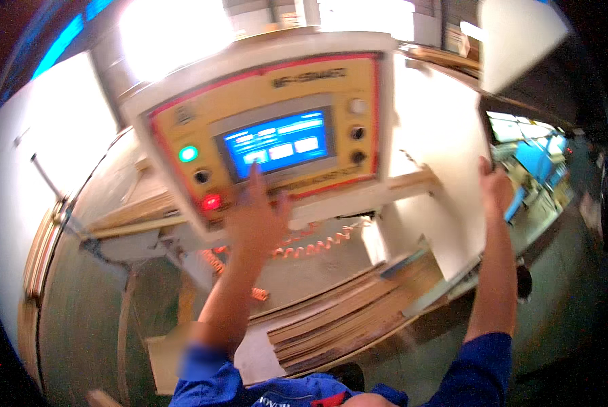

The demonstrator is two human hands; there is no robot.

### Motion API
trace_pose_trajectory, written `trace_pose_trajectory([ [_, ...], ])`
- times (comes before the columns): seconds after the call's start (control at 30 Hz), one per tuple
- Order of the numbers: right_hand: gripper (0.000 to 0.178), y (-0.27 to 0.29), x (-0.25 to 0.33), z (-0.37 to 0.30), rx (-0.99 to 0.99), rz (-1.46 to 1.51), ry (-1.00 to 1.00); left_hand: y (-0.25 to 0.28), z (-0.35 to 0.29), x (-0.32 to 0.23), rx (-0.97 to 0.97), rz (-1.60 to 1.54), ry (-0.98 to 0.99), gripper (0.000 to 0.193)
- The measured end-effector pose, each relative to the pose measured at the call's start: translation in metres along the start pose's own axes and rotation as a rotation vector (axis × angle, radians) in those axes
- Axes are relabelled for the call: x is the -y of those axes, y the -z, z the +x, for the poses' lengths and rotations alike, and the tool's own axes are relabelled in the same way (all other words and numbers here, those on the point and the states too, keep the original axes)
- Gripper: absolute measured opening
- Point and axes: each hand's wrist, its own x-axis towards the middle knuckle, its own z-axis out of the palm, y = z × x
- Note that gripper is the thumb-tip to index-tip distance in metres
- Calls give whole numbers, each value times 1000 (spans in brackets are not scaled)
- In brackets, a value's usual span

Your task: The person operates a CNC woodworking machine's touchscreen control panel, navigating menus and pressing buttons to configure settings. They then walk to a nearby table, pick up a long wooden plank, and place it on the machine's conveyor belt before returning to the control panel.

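Note:
A control box (267, 74) with a yellow face and red border stands in front of me. Its blue touchscreen (277, 146) is lit. My left hand (253, 217) reaches up to it, index finger stretched to the screen's lower edge and the other fingers apart; blur hides whether the fingertip touches. Left of the screen glow a green button (188, 154) and a red button (211, 202). Farther right, my right hand (497, 190) is closed at the edge of a large white panel (446, 149), its fingers partly hidden.
An orange coiled hose (311, 249) hangs below the control box. Stacked wooden strips (338, 315) lie low in front of me. A white board (39, 169) stands at the left, beside more stacked boards (36, 258). Blue machinery (538, 163) is beyond my right hand.

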Motion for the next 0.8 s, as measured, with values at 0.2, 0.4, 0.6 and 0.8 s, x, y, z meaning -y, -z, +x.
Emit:
trace_pose_trajectory([
  [0.2, 78, 8, 44, -12, 123, 130, -17, 16, -9, 10, -78, -253, 32, 75],
  [0.4, 63, 21, 35, -14, 80, 225, -20, -13, -54, 14, 200, -429, -113, 65],
  [0.6, 64, 14, 24, -13, 38, 227, 3, -13, -123, -39, 1010, -549, -465, 81],
  [0.8, 58, 7, 21, -13, 25, 273, 20, -3, -212, -52, 1568, -403, -338, 88],
])
